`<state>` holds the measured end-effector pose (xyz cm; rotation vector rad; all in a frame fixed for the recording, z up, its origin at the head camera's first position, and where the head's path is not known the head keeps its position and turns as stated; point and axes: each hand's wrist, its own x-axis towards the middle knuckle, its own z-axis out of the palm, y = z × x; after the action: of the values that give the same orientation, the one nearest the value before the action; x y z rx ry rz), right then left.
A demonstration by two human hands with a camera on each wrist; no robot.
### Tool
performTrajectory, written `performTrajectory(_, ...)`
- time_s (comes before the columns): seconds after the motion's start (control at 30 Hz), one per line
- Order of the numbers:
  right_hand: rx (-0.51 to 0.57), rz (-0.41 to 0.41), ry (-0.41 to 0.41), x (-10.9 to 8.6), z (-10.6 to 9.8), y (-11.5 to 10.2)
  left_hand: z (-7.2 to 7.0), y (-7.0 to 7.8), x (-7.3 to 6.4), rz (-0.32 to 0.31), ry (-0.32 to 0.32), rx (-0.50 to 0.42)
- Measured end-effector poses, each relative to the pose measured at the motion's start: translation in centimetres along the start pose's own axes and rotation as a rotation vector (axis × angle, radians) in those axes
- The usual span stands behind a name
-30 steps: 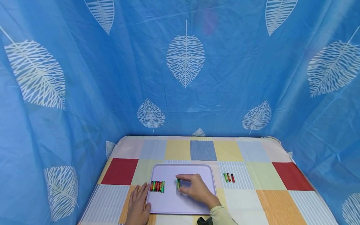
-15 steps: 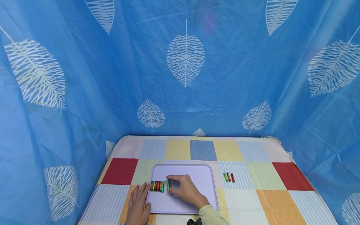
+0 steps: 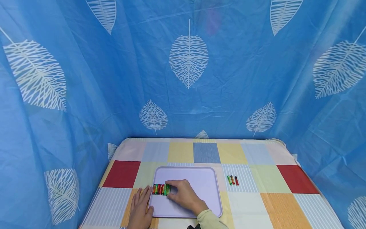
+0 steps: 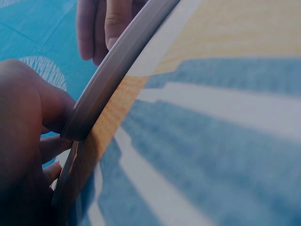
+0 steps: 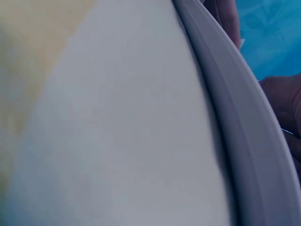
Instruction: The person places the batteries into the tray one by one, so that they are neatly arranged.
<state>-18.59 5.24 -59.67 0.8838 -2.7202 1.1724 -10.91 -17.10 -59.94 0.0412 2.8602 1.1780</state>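
A row of red and green batteries (image 3: 159,189) lies side by side at the left inside a lilac tray (image 3: 200,178). At the row's right end my right hand (image 3: 185,195) pinches a green battery (image 3: 168,189) between thumb and forefinger, right up against its neighbours. My left hand (image 3: 140,208) rests with extended fingers at the tray's left edge, the thumb by the near left corner. In the left wrist view the left hand (image 4: 33,108) touches the tray rim (image 4: 101,89). The right wrist view has the tray's outer wall (image 5: 244,122) in front of the right hand (image 5: 284,101).
Three more batteries (image 3: 233,180), one green and two mostly red, lie on the patchwork tablecloth (image 3: 274,203) to the right of the tray. A blue curtain (image 3: 223,105) with white leaf prints hangs behind the table and at both sides.
My right hand has carried the green battery leftward across the tray to the right end of the row. The left hand stays where it was.
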Motion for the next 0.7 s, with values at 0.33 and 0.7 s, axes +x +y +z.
performTrajectory(0.33, 0.003, 0.001, -0.010, 0.0, -0.4, -0.2, 0.1, 0.2, 0.1, 0.002, 0.006, -0.006)
performTrajectory(0.7, 0.067, 0.013, 0.018, -0.6, -1.8, 1.0, 0.2, -0.1, 0.1, 0.016, 0.013, -0.003)
